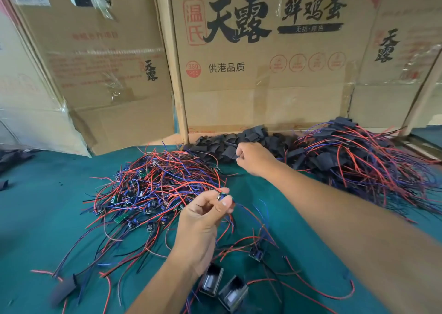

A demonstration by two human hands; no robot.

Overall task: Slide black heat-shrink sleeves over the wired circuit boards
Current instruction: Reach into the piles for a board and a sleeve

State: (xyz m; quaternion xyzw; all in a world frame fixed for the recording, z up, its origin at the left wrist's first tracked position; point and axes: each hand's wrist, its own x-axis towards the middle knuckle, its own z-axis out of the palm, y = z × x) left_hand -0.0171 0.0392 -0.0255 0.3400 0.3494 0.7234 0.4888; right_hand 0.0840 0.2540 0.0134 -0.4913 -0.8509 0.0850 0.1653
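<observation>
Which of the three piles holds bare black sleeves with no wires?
The middle pile by the cardboard box, where the right hand reaches. The left pile and right pile both carry red and blue wires.

A tangled heap of small green circuit boards with red and blue wires [153, 189] lies just left of the left hand, while a pile of flat black heat-shrink sleeves [229, 144] lies against the right hand's fingers, and sleeved boards [354, 156] lie heaped to its right.
</observation>
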